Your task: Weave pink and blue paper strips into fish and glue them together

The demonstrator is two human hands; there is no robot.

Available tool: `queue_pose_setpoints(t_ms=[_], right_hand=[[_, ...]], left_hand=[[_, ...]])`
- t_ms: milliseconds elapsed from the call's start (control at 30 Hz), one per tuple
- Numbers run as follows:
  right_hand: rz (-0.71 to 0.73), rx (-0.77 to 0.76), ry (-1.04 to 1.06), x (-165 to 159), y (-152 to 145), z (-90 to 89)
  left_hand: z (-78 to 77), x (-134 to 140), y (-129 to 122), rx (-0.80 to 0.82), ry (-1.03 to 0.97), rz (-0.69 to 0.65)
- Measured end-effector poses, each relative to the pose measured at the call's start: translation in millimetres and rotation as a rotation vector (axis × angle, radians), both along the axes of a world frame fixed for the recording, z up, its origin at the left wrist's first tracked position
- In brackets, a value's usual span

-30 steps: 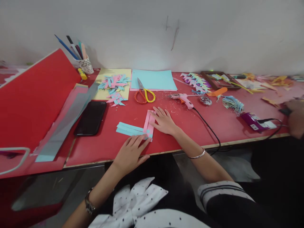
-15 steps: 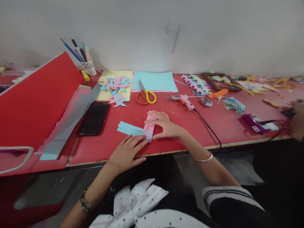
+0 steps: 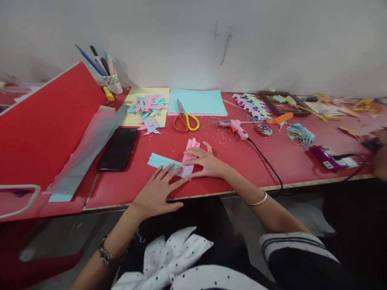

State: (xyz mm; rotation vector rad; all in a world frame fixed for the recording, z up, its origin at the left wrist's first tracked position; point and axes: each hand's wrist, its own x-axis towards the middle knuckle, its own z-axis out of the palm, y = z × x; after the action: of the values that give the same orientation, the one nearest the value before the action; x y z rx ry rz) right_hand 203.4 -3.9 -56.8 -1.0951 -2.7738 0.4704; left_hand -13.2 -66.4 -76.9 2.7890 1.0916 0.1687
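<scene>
Blue paper strips and pink paper strips lie on the red table, crossing in a small checked woven corner. My left hand rests with spread fingers, its fingertips on the near edge of the weave and the blue strips. From the right, my right hand lies over the pink strips, fingers apart and thumb by the woven corner. Neither hand grips anything. Part of the pink strips is hidden beneath the right fingers.
Beyond the hands lie scissors, blue paper sheets, a pile of paper pieces and a pink glue gun with a trailing cord. A phone sits left. Another person's hand shows at the far right.
My left fingers have moved slightly up and left over the blue strips. My right hand has slid a little down, uncovering more of the pink strips' far ends. The view has shifted slightly.
</scene>
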Motion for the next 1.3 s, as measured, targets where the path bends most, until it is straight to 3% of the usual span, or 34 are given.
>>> queue_pose_setpoints(t_ms=[167, 533, 767, 900, 1167, 1300], right_hand=[[0.055, 0.079, 0.013, 5.1, 1.2, -3.7], [0.338, 0.567, -0.09, 3.2, 5.4, 2.2], [0.48, 0.727, -0.116, 5.8, 10.1, 0.5], [0.482, 0.679, -0.128, 4.4, 10.6, -0.9], [0.307, 0.288, -0.079, 2.0, 8.4, -1.3], [0.247, 0.201, -0.05, -3.4, 8.0, -4.1]], left_hand=[[1.0, 0.9, -1.0, -0.009, 0.017, 0.016], [2.4, 0.7, -2.2, -0.008, -0.019, 0.016], [4.1, 1.6, -2.2, -0.03, -0.034, 0.054], [2.8, 1.6, 0.1, -0.035, -0.045, 0.041], [1.0, 0.4, 3.3, -0.062, -0.106, 0.089], [1.0, 1.1, 13.1, -0.06, -0.176, 0.146]])
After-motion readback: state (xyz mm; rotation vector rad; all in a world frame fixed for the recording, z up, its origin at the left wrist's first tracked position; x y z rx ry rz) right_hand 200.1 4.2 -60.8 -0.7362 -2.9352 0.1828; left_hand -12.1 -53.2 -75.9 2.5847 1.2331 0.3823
